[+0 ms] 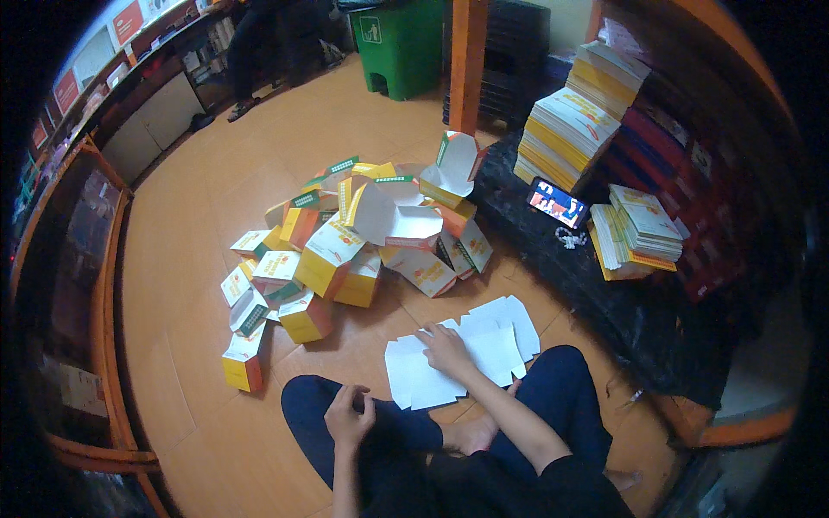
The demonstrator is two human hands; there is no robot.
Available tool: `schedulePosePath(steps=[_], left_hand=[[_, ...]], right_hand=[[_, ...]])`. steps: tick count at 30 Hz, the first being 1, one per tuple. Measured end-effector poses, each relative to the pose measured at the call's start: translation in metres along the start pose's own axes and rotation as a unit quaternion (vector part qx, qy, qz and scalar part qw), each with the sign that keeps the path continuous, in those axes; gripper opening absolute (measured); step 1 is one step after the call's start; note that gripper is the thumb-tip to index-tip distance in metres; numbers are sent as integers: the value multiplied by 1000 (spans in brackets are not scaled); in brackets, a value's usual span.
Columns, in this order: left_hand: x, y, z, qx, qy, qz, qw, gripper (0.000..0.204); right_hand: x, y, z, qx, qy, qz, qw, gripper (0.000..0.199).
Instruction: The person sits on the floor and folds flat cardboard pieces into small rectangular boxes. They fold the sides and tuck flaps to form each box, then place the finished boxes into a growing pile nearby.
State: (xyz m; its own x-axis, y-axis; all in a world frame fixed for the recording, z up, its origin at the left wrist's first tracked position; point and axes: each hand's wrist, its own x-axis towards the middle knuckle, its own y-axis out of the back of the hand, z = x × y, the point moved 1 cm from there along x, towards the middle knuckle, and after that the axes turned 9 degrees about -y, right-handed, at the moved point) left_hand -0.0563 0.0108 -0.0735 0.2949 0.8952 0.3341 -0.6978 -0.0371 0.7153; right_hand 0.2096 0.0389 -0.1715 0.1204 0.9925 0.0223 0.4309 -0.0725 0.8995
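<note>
R hand on flat white cardboard, L hand nr L knee, box pile ahead w/ green bin behind tbh.

A phone with a lit screen is located beside a beaded bracelet on a black cover. A green bin stands left of an orange post. A person stands near a low cabinet.

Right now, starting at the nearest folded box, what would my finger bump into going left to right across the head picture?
Nearest folded box → left hand → flat white card, with the right hand over it → short cardboard stack.
</note>
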Motion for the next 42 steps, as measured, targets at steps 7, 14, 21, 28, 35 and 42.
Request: schedulePosePath(steps=[7, 14, 21, 28, 35, 42], left_hand=[[-1, -2, 0, 1, 11, -7, 1000, 7], [-3, -2, -3, 5, 8, -22, 1000, 9], [10, -25, 16, -211, -2, -2, 978, 34], [25, -12, 64, -441, 172, -101, 875, 41], [14, 0, 63, -520, 211, -93, 822, 42], [-9, -15, 42, -515, 211, -111, 824, 45]], right_hand=[[-3, -8, 2, -32, 43, 73, 996, 50], [-3, -3, -8, 44, -7, -25, 999, 40], [-19, 98, -30, 213, 112, 80, 967, 20], [-37, 175, -66, 236, 133, 135, 953, 32], [-67, 177, -88, 179, 144, 268, 936, 37], [-90, 158, -91, 163, 107, 305, 932, 38]])
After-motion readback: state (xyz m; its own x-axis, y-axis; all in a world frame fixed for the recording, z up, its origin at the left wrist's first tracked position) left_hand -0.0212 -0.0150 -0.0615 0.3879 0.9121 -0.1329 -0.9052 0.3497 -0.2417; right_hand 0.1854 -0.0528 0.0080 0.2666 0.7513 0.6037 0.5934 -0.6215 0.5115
